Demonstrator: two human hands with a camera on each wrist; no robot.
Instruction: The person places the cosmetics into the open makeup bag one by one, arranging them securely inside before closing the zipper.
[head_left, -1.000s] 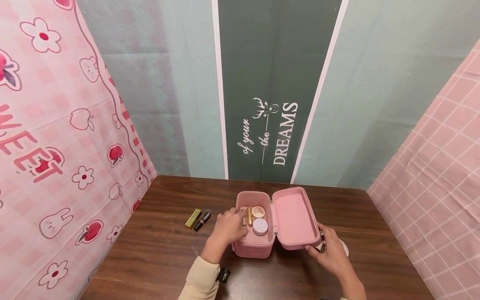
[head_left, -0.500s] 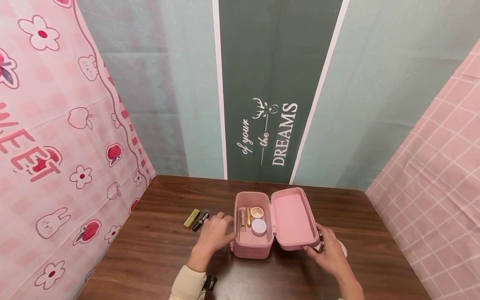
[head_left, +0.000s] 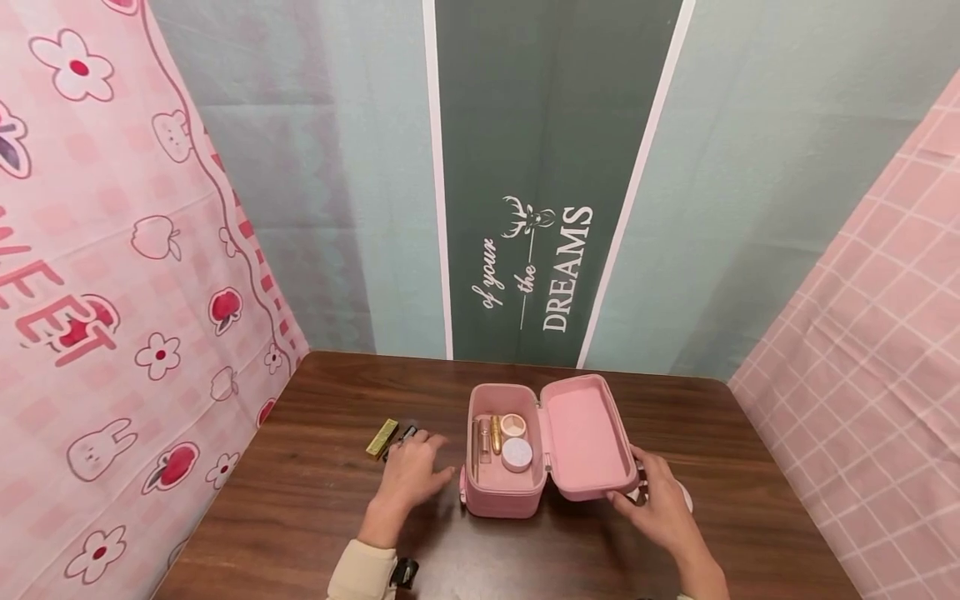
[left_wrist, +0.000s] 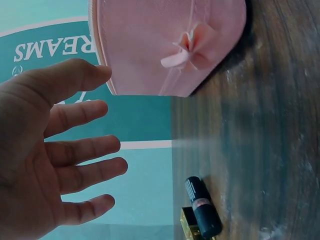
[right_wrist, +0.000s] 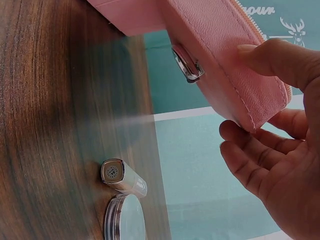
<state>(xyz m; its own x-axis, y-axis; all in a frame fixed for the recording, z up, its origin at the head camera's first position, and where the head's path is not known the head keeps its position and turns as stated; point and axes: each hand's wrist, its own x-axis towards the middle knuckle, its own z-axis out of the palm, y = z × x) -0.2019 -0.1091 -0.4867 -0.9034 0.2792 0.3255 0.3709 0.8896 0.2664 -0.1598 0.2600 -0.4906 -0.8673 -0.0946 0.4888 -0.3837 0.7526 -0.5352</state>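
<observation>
A pink makeup case (head_left: 504,503) stands on the table with its lid (head_left: 588,433) swung out to the right. My right hand (head_left: 660,500) grips the lid's edge, thumb on one side and fingers on the other, as the right wrist view shows. My left hand (head_left: 408,473), empty with fingers spread, is left of the case and over a black lipstick (left_wrist: 204,207), which it partly hides in the head view. Beside that lipstick lies a gold box (head_left: 382,438). Inside the case are a round white jar (head_left: 517,455), a round palette (head_left: 513,426), a gold tube (head_left: 496,435) and a pink tube (head_left: 485,438).
Behind my right hand, a square-ended tube (right_wrist: 122,177) and a round flat container (right_wrist: 131,220) lie on the wooden table (head_left: 322,517). Printed cloths (head_left: 375,250) hang around the table's back and sides.
My left hand has come out of the case and moved left to the black lipstick. The pink tube in the case is now uncovered. My right hand stays on the lid.
</observation>
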